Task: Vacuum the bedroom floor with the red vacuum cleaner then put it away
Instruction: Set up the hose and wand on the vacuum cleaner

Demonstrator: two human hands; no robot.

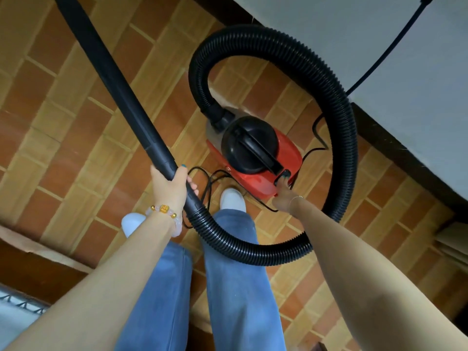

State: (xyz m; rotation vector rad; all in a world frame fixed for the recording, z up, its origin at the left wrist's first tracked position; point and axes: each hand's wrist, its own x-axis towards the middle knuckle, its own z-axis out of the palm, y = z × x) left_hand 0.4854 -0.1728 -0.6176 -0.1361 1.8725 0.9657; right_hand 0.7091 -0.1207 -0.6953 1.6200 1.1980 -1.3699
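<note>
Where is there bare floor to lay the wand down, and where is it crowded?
Bare tile lies left of the wand and inside the hose loop beyond the red vacuum cleaner. Crowded: the cord loops between vacuum and shoes, beside the left hand gripping the wand.

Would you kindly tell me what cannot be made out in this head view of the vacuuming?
- The wand, gripped by the left hand: floor end cut off by the head view's top edge.
- The switch on the red vacuum cleaner: covered by fingers of the right hand, setting unreadable.
- The black cord: leaves the top edge, plug unseen.
</note>
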